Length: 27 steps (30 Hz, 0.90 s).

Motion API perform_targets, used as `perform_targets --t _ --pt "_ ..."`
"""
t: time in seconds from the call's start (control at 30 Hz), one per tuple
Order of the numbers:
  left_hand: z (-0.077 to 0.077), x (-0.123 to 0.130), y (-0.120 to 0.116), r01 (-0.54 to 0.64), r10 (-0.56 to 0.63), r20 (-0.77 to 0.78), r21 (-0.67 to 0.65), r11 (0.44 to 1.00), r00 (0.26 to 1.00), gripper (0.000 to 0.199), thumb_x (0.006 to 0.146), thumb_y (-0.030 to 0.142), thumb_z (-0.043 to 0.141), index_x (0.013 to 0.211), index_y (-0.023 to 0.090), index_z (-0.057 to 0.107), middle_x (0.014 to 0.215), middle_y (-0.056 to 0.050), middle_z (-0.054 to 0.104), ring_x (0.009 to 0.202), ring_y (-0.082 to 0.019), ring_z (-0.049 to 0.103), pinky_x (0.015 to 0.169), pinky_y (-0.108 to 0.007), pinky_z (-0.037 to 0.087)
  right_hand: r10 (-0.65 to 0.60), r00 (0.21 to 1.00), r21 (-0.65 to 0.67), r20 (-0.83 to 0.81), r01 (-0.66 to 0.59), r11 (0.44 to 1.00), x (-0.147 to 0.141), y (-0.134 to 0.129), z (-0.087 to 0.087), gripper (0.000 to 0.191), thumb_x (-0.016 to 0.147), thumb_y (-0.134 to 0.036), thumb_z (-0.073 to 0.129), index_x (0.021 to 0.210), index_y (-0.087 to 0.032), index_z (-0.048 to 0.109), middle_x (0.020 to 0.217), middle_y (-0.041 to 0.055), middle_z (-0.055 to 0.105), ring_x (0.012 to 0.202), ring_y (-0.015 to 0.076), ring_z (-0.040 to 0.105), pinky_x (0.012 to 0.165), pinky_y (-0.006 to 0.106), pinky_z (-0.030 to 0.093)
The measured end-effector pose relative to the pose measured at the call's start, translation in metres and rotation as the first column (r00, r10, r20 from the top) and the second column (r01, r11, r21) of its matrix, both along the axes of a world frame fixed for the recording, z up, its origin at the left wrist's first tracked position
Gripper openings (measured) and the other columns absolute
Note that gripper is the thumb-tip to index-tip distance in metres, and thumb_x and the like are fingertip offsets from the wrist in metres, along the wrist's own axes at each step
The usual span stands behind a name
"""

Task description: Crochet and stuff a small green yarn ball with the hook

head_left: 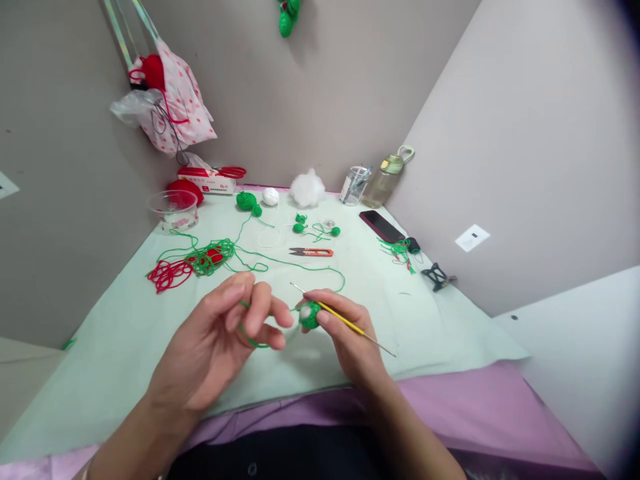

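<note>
Pale cloth (440, 333), grn crochet pc (310, 321), pinched in R grip (353, 330)

You wear a plain black garment (280, 457), soft and matt, with a smooth dark front that runs out of view at its lower edge. Slightly left of the garment's middle sits a small round ring mark (252, 469), button-like, too small to make out fully. To the garment's left, your left forearm (150, 430) is bare, as is your left hand (215, 340). To its right, your right forearm (400, 420) and right hand (353, 333) are equally bare.
</note>
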<state>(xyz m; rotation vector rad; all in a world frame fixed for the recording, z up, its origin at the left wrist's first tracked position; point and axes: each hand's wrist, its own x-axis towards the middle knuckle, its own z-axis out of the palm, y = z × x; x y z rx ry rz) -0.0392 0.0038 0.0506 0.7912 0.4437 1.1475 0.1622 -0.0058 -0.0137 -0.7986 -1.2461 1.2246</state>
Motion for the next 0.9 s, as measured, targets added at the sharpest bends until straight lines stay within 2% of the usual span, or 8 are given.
perform_targets --t 0.1,0.2,0.23,0.3,0.37,0.43,0.67,0.9 --pt "0.008 0.01 0.003 -0.027 0.032 0.18 -0.025 0.999 0.983 0.033 0.1 0.039 0.055 0.074 0.021 0.063 0.05 0.006 0.034 0.057 -0.012 0.06 0.073 -0.026 0.063 -0.004 1.0 -0.026 -0.011 0.003 1.0 -0.008 -0.001 -0.002 0.022 0.095 -0.031 0.068 0.114 -0.03 0.079 0.098 0.003 0.075 0.084 0.0155 0.068 0.08 0.03 0.054" --pt "0.0 0.015 0.013 -0.301 0.289 0.088 0.192 0.934 0.953 0.039 0.102 0.054 0.047 0.109 0.023 0.07 0.056 0.005 0.049 0.073 -0.017 0.07 0.107 -0.046 0.055 -0.02 0.998 -0.048 -0.064 0.017 0.999 -0.011 -0.002 -0.001 0.024 0.098 -0.034 0.064 0.117 -0.029 0.078 0.1 0.0044 0.077 0.084 0.0164 0.068 0.079 0.032 0.055" --pt "-0.005 0.014 0.017 -0.405 0.416 0.043 0.341 0.848 0.908 0.036 0.101 0.053 0.049 0.114 0.025 0.068 0.067 0.003 0.06 0.089 -0.021 0.073 0.115 -0.05 0.047 -0.035 0.997 -0.049 -0.074 0.031 0.998 -0.011 -0.002 -0.001 0.025 0.098 -0.035 0.064 0.118 -0.029 0.078 0.102 0.0049 0.077 0.086 0.0171 0.069 0.079 0.032 0.055" --pt "-0.019 0.013 0.021 -0.465 0.675 -0.022 0.708 0.531 0.738 0.023 0.098 0.043 0.056 0.105 0.025 0.069 0.1 -0.004 0.072 0.126 -0.028 0.063 0.124 -0.056 0.031 -0.068 0.995 -0.048 -0.074 0.065 0.997 -0.011 -0.003 0.0 0.026 0.099 -0.036 0.063 0.119 -0.03 0.077 0.105 0.0052 0.078 0.091 0.0177 0.07 0.082 0.032 0.055" --pt "-0.031 0.012 0.022 -0.159 0.828 -0.129 0.954 0.253 0.545 0.015 0.094 0.034 0.063 0.085 0.023 0.068 0.118 -0.007 0.071 0.144 -0.033 0.046 0.127 -0.06 0.015 -0.102 0.993 -0.048 -0.057 0.1 0.994 -0.011 -0.004 0.0 0.026 0.099 -0.037 0.063 0.121 -0.031 0.076 0.109 0.0048 0.078 0.093 0.0176 0.07 0.086 0.033 0.055" --pt "-0.04 0.012 0.019 0.061 0.919 -0.164 0.987 0.152 0.359 0.015 0.091 0.026 0.066 0.076 0.022 0.065 0.127 -0.009 0.07 0.149 -0.034 0.039 0.127 -0.06 0.009 -0.146 0.989 -0.043 -0.034 0.145 0.989 -0.012 -0.005 -0.001 0.027 0.099 -0.037 0.063 0.123 -0.032 0.075 0.114 0.0044 0.077 0.097 0.0185 0.071 0.092 0.035 0.055" --pt "-0.045 0.023 0.009 0.184 0.977 -0.19 0.968 0.17 0.094 0.027 0.092 0.028 0.066 0.116 0.015 0.07 0.141 -0.019 0.062 0.154 -0.042 0.028 0.124 -0.065 0.008 -0.297 0.953 0.066 0.051 0.294 0.954 -0.02 -0.003 0.002 0.028 0.099 -0.036 0.063 0.123 -0.031 0.075 0.124 0.0056 0.073 0.118 0.0232 0.066 0.105 0.041 0.052" --pt "-0.046 0.026 0.007 0.102 0.959 -0.247 0.967 0.234 0.136 0.063 0.088 0.032 0.075 0.145 0.02 0.05 0.11 -0.01 0.068 0.123 -0.033 0.056 0.121 -0.056 0.023 -0.323 0.939 0.15 0.12 0.305 0.94 -0.026 -0.005 0.008 0.027 0.101 -0.033 0.059 0.124 -0.033 0.074 0.119 0.0052 0.067 0.111 0.0202 0.064 0.096 0.036 0.054"
